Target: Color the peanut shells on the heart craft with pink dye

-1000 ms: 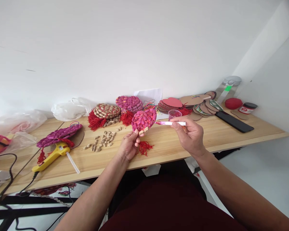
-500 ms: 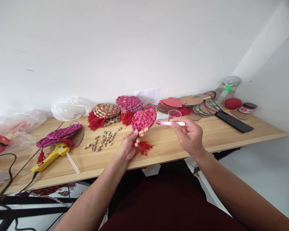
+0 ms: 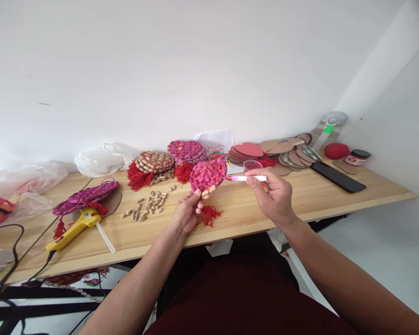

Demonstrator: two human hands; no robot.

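My left hand (image 3: 189, 210) pinches the lower edge of a heart-shaped peanut plaque (image 3: 206, 174), tilted up toward me. Most of its peanuts are magenta; a few along the bottom edge are plain tan. Below it a red tassel (image 3: 210, 215) hangs near the tabletop. Between the thumb and fingers of my right hand (image 3: 273, 193) is a white-handled paintbrush (image 3: 250, 178), held level. Its pink-stained tip reaches the plaque's right edge; whether it touches cannot be made out. Just behind the brush stands a small clear cup (image 3: 252, 165) with pink inside.
Loose peanuts (image 3: 152, 203) lie left of my left hand. A yellow glue gun (image 3: 75, 228) rests by another magenta peanut piece (image 3: 85, 196). Along the wall are peanut-covered pieces (image 3: 153, 163) and cardboard shapes (image 3: 247, 151). A black phone (image 3: 338, 177) and paint jar (image 3: 357, 157) sit right.
Almost nothing differs. The plaque and brush have shifted very slightly, with the brush tip still at the plaque's right edge.
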